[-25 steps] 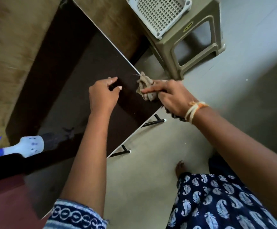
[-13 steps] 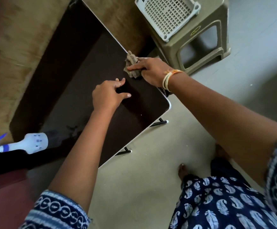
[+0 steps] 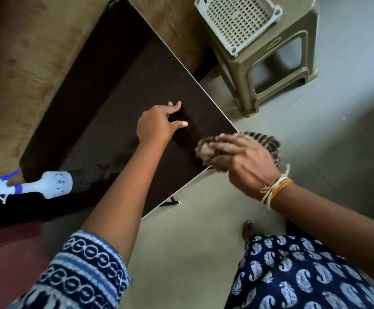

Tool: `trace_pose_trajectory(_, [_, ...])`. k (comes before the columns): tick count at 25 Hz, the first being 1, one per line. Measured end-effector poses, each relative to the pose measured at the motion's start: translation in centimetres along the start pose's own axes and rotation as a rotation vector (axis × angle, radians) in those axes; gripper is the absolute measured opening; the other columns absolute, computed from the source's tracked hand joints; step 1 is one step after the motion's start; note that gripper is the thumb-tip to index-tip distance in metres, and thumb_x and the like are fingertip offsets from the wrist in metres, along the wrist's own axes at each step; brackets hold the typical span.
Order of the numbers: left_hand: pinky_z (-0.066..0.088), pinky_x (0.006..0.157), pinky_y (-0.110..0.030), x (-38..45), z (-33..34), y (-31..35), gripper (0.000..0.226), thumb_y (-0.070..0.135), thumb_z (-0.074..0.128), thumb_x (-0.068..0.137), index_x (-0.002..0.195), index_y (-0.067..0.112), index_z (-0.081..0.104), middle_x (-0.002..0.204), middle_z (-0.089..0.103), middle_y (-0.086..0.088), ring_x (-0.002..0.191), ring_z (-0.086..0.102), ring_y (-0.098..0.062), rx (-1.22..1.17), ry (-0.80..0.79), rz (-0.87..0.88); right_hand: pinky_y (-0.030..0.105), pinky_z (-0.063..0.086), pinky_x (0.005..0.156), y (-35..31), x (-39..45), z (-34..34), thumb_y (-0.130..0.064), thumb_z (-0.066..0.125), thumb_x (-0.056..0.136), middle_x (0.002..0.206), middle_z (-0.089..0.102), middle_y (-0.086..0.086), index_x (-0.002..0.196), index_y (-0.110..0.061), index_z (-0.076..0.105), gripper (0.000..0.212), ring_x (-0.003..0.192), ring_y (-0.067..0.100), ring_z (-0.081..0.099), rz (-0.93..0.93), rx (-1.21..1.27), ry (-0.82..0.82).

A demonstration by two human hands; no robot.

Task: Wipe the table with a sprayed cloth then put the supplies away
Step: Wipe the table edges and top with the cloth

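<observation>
Head view: a dark brown desk [image 3: 123, 112] is seen running diagonally from 12 o'clock down toward the middle, its white-trimmed corner ending around 3 o'clock of centre. The left hand [image 3: 157, 126] is planted on the desk top near that corner, fingers spread and fairly straight, nothing held in its grip. Just beside it, at roughly 4 o'clock from it, the right hand [image 3: 246, 161] is bunched over a brownish cloth [image 3: 205, 150], with the cloth pressed right at the desk's near edge; the fingers are curled round the wad, and a striped bit of fabric is seen trailing out behind the knuckles, a bit blurred. A few thread bands are worn on that wrist. Over at 9 o'clock a white spray bottle [image 3: 47, 186] with a blue trigger is lying on its side at the desk's far end, well apart from both hands. Up at 1 o'clock a white plastic basket [image 3: 237, 18] is resting on an olive plastic stool [image 3: 293, 70], which stands on the grey floor [image 3: 203, 230].
</observation>
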State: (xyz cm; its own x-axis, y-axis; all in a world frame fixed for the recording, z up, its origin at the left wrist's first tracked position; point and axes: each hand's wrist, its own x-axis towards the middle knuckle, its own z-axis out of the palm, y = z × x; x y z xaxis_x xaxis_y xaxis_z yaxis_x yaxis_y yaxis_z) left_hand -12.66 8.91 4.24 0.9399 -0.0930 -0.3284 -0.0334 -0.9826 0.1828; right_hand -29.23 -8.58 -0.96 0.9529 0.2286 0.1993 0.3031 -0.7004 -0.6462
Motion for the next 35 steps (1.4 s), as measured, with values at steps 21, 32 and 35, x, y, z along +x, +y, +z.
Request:
trace_pose_trajectory(21, [0.046,0.095,-0.024,-0.9,-1.2,0.6,0.056,0.046,0.074,0.078,0.131,0.045,0.054,0.139,0.052,0.018,0.122,0.055,-0.003,0.103,0.006,0.103,0.032,0.032,0.113,7.6,28.3,1.7,-0.024,0.048,0.098,0.148,0.046,0.003,0.14,-0.035,0.049,0.043,0.135,0.024,0.043,0.371,0.423,-0.13])
trace_pose_trajectory(32, [0.048,0.1,-0.033,4.3,-3.1,1.6,0.057,0.042,0.075,0.079,0.132,0.037,0.056,0.141,0.052,0.013,0.128,0.052,-0.014,0.084,0.063,-0.065,0.032,0.048,0.098,6.2,12.5,-1.8,-0.019,0.056,0.093,0.12,0.062,-0.005,0.134,-0.042,0.054,0.047,0.109,0.013,0.061,0.347,0.523,-0.194])
trace_pose_trajectory(35, [0.042,0.104,-0.033,4.5,-2.9,1.8,0.059,0.041,0.075,0.079,0.134,0.036,0.054,0.144,0.049,0.012,0.131,0.049,-0.014,0.103,0.009,-0.092,0.036,0.049,0.098,7.0,16.7,-0.8,-0.025,0.055,0.093,0.119,0.063,-0.001,0.134,-0.044,0.052,0.045,0.107,0.017,0.062,0.347,0.48,-0.181])
